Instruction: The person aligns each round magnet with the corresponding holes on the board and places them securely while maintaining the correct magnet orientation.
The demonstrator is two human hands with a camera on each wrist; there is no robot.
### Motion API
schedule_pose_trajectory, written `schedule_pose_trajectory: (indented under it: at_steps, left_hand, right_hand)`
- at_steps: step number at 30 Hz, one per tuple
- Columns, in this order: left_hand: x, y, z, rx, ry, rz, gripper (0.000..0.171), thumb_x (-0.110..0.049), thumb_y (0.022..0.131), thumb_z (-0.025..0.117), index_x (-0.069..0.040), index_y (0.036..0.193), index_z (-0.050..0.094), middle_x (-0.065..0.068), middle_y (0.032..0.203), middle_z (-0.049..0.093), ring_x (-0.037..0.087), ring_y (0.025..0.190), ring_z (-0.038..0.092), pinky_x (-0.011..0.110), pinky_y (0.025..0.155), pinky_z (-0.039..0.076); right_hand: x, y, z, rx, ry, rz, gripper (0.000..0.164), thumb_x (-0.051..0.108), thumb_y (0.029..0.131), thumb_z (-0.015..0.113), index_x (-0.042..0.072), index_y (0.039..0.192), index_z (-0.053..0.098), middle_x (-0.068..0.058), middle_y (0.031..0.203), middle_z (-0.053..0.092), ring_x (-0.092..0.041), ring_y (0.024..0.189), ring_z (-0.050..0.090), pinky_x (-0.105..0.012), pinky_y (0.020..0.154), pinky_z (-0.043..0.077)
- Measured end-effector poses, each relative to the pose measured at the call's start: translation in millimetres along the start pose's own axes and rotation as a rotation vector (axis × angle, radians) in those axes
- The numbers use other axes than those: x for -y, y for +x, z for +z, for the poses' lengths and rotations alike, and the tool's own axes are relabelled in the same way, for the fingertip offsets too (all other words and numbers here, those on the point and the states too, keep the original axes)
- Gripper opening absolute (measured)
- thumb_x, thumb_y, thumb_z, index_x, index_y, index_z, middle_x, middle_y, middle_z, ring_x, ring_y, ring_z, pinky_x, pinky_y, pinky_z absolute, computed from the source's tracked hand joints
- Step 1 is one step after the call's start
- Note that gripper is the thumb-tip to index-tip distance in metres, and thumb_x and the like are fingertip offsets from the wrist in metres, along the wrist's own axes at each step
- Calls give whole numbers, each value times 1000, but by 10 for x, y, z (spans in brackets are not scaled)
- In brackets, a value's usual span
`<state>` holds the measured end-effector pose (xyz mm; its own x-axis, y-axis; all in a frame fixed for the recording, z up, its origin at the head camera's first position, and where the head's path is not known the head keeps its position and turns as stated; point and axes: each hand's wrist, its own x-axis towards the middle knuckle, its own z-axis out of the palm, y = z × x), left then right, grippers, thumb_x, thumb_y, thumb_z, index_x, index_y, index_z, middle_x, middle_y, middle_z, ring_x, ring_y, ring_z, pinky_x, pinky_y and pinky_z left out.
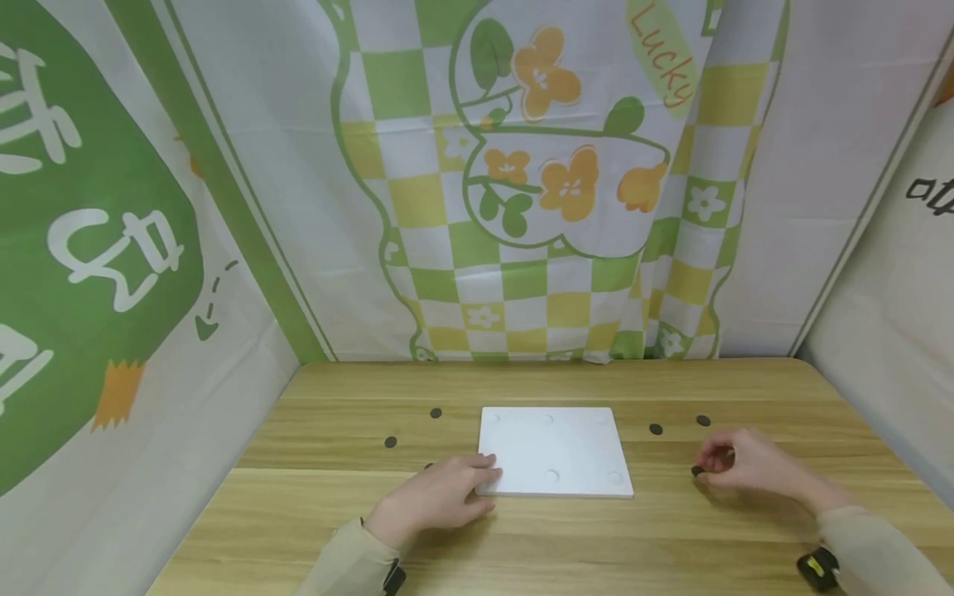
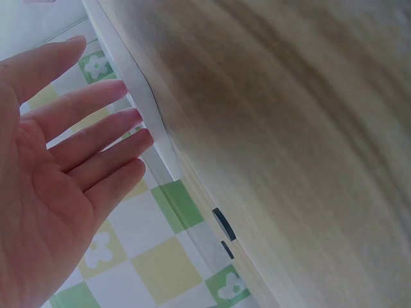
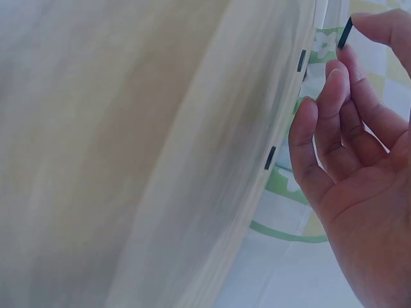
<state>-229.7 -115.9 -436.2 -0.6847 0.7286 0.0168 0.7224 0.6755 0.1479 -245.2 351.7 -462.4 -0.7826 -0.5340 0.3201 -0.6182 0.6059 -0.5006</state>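
Wooden tabletop (image 1: pixel 559 546) beneath; left hand (image 1: pixel 440 495), fingers extended, touches the white board (image 1: pixel 522 451) with round recesses (image 1: pixel 551 476) at its right; right hand (image 1: pixel 756 468) pinches 1 dark disc (image 1: pixel 697 471).

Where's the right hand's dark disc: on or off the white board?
Off: the right hand pinches the disc; head view shows table between disc and board.

Booth with printed curtains (image 1: pixel 551 223)

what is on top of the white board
Five faint round marks show on the white board. The left hand overlaps its left edge in the head view; whatever it covers there cannot be seen.
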Motion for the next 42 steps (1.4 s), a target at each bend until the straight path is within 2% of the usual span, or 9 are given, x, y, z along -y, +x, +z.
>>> schedule_pose_trajectory:
  at_steps: [8,17,29,42]
  left_hand:
    - [-6,-11,1,-3,-3,1,44,-32,91,60,-9,129,59,12,138,53,25,126,52,36,107,42]
    - [2,0,6,-7,1,6,44,-32,91,60,-9,128,59,12,138,53,24,126,52,35,107,42]
    - [11,-2,18,-5,-5,-3,44,-32,90,61,-11,128,59,11,138,53,24,126,52,36,107,43]
    - [34,5,33,-9,2,11,43,-32,91,61,-11,128,59,11,137,53,24,126,52,35,106,44]
  right_hand:
    - [63,89,47,30,0,48,17,19,73,80,20,81,66,17,73,61,5,65,53,-17,54,50]
    - [106,190,115,45,8,87,18,18,72,80,18,83,66,13,75,63,3,67,55,-18,57,52]
    - [137,324,191,67,61,79,15,18,74,79,18,83,67,13,74,63,3,67,56,-19,58,54]
    - [209,470,276,90,113,34,14,17,76,78,17,83,66,11,75,64,1,67,57,-20,58,54]
